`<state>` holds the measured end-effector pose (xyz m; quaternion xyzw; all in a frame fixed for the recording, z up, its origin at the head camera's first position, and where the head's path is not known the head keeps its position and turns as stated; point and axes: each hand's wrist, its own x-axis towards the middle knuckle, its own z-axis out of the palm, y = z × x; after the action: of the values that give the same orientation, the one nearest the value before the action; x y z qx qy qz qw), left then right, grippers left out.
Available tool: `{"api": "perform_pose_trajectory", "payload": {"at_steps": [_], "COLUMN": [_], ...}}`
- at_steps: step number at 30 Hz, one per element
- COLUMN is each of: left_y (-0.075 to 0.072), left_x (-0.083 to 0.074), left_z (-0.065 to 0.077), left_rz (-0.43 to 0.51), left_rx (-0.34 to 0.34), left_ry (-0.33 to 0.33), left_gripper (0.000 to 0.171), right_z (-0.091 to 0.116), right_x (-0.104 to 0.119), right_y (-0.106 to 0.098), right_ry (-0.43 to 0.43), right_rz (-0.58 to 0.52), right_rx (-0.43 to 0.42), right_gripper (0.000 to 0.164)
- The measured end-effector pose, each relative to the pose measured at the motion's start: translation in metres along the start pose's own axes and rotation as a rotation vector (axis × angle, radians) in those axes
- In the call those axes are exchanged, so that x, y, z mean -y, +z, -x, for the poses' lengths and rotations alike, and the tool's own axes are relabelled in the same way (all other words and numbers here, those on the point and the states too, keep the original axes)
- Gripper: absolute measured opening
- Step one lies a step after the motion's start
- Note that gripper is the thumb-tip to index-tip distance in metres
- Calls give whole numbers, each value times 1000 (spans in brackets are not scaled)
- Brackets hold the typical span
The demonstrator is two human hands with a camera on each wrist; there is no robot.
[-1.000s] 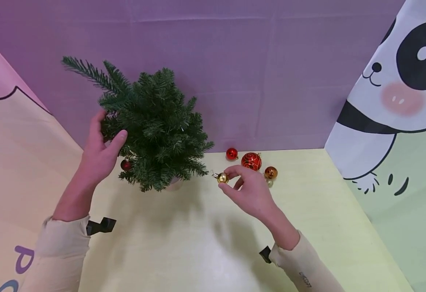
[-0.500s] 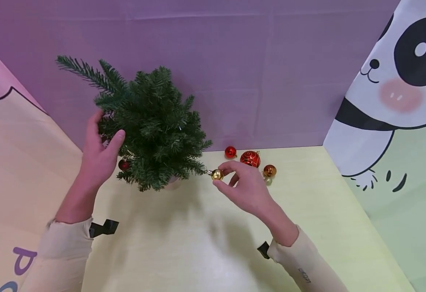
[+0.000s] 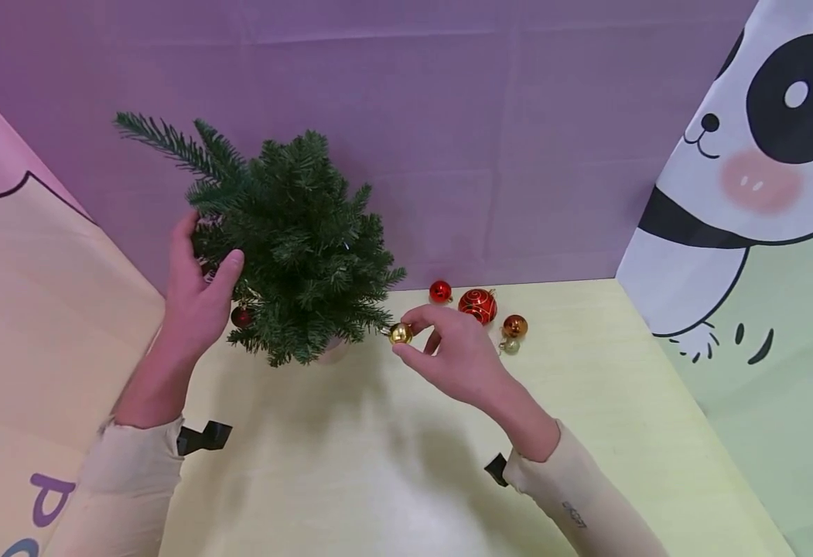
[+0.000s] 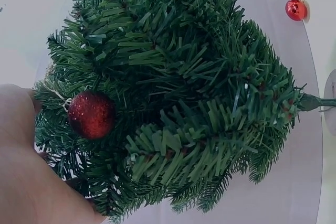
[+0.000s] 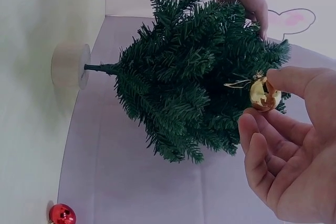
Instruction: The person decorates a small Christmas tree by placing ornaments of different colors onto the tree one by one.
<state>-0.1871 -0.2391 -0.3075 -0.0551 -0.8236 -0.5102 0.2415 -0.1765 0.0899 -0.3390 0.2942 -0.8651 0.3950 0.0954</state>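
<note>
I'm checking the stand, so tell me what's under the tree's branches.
A short stem runs into a round pale base on the table; the branches hide the stem's upper part.

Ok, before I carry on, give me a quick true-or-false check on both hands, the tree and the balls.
1. The right hand pinches a shiny gold ball. True.
2. The left hand lies flat on the table. False: it is at the branches of the tree.
3. A dark red ball hangs on the tree. True.
4. The tree lies on its side. False: it stands upright on a pale round base.
5. The patterned red ball hangs on the tree. False: it lies on the table.
</note>
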Motion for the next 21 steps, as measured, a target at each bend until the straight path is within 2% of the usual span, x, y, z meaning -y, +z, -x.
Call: {"api": "perform_pose_trajectory", "payload": {"at_steps": [8, 15, 21], "left_y": [3, 3, 7], "left_x": [6, 7, 7], "left_z": [2, 5, 7], "left_rz": [75, 99, 148], "left_rx": [-7, -22, -102], "left_ry": [46, 41, 67], "left_gripper": [68, 68, 72], "right_z": [-2, -8, -12], "right_x": [4, 10, 17], "right_y": [4, 8, 14], "right_ry": [-1, -18, -25], "right_rz": [-10, -34, -52], "right_rx": [19, 27, 28], "right_gripper": [26, 25, 26]}}
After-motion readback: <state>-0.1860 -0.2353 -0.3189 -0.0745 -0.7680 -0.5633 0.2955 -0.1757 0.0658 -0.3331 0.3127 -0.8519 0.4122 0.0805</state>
